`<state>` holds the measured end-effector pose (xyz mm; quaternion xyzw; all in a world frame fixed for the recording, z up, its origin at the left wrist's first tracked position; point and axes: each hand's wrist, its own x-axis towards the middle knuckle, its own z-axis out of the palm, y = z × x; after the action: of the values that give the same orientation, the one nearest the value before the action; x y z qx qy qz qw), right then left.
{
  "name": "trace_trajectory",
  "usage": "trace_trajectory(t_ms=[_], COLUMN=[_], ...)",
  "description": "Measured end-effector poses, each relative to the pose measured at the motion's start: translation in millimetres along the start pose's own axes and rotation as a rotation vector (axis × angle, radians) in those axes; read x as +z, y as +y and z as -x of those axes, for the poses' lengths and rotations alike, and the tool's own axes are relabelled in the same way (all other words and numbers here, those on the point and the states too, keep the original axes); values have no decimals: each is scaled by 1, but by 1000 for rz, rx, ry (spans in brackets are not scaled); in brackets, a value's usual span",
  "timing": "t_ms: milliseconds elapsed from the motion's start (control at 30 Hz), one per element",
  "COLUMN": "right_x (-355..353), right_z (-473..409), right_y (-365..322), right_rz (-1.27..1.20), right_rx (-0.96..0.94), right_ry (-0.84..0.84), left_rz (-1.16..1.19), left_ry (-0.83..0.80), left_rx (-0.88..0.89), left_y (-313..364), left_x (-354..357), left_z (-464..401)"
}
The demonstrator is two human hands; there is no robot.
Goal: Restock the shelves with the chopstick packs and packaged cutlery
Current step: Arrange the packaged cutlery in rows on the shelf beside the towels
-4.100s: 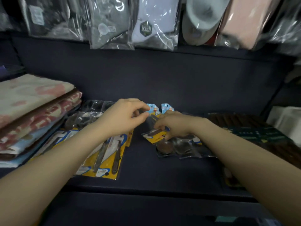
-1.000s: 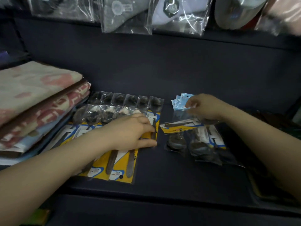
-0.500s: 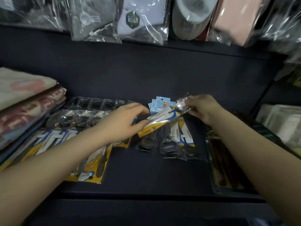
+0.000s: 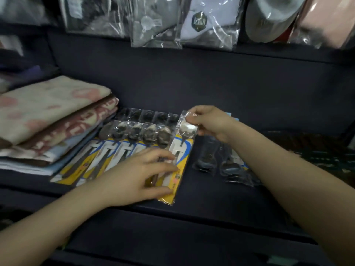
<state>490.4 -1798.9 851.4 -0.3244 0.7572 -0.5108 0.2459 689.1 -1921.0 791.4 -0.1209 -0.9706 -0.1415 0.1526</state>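
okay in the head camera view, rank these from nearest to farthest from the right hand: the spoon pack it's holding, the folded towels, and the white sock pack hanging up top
1. The spoon pack: pinched at its top end by the right hand, so in contact.
2. The white sock pack: hanging above the hand, at the top of the view.
3. The folded towels: stacked at the far left of the shelf.
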Motion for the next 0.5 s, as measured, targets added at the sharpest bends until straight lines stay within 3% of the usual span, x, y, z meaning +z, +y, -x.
trace_trajectory(t_ms=[133, 233, 367, 500], right_x=[14, 22, 25, 26], right_z=[-15, -21, -25, -22], right_y=[11, 19, 17, 22], right_rz=[125, 247, 487, 505], right_rx=[127, 160, 92, -22], right_ry=[-76, -28, 5, -29], left_rz=[-43, -39, -109, -128], left_ry=[-93, -170, -168, -145], left_rx=[-20, -45, 1, 7], left_y=[-4, -8, -8, -7], left_x=[1, -1, -1, -1], left_z=[19, 20, 17, 15])
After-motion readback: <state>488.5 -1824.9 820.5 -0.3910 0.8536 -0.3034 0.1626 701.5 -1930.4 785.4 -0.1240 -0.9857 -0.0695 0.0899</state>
